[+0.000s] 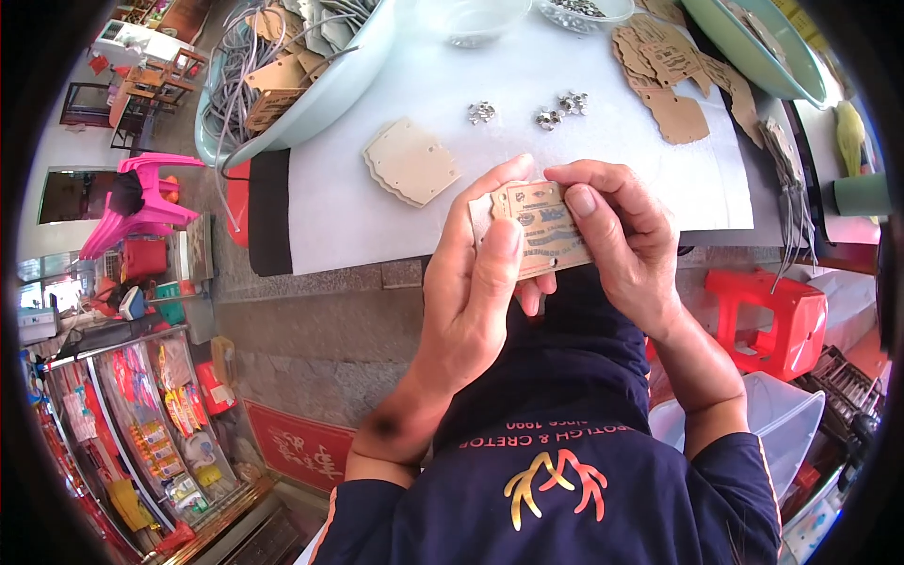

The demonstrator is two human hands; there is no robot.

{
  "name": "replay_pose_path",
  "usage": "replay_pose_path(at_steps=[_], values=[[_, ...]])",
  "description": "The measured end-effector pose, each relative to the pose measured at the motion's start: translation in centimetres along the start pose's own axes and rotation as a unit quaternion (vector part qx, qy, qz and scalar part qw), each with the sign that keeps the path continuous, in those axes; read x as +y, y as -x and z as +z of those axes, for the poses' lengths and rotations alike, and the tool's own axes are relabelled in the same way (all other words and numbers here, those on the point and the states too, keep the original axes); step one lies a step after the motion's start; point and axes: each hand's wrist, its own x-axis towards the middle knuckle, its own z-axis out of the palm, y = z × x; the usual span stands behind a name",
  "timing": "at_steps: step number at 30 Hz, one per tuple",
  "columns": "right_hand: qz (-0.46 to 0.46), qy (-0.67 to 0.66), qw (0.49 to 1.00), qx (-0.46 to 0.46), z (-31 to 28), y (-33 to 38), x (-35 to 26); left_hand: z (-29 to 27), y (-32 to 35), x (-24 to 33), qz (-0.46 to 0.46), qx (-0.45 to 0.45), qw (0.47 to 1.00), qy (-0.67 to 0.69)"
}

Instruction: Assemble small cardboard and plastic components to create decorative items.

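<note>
Both hands hold a printed brown cardboard tag (546, 235) in front of my body, over the table's near edge. My left hand (480, 282) grips its left side, thumb on top, with a plainer pale card layer showing behind it. At the tag's upper right, my right hand (626, 235) pinches the edge between thumb and fingers. Small holes show near the tag's edges. Beyond my left hand lies a short stack of plain tan cards (410, 162) with punched holes. Small shiny metal pieces (481, 112) sit in clusters past my hands, with more metal pieces (563, 110) to the right.
A pale green basin (363, 71) at far left holds cards and grey cords. Printed tags (673, 85) pile at far right, near another green basin (800, 71). Clear bowls (476, 19) stand at the back. Corded tags (789, 188) hang at the right edge. A red stool (767, 320) stands right.
</note>
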Motion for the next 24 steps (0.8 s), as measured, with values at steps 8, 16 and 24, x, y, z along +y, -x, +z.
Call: replay_pose_path(at_steps=[8,16,24], values=[[0.006,-0.053,0.998,0.035,-0.1,0.6,0.6,0.2,-0.1,-0.1,0.02,-0.029,0.999,-0.025],[-0.127,0.037,0.991,0.028,-0.8,-0.2,0.7,0.4,-0.6,0.0,0.004,-0.052,0.998,0.018],[-0.121,0.071,0.99,-0.009,-1.9,-0.4,0.4,0.8,-0.9,0.5,-0.067,0.035,0.991,0.107]])
